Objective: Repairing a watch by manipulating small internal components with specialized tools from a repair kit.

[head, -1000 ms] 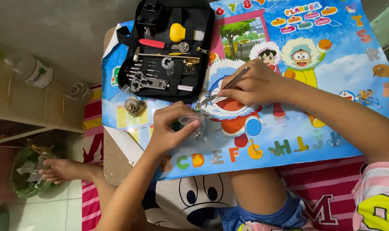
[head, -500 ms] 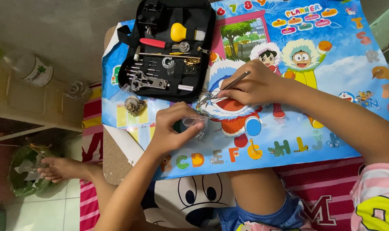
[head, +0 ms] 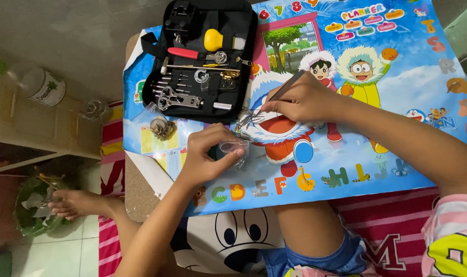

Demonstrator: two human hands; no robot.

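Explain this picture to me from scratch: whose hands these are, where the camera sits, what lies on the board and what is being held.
There is no machine here. A person sits on the floor wearing a camera on the head, so the single view looks straight down at their own two bare hands.

Across the lap lies a colourful cartoon board that serves as the work surface. At its top left lies an open black tool case with small metal tools, a red-handled tool and a yellow-topped one. Beside the case lies a small round metal part.

The left hand pinches a small clear plastic piece. The right hand holds a thin dark tool like a pen, its tip down among small metal parts; what they are is too small to tell.
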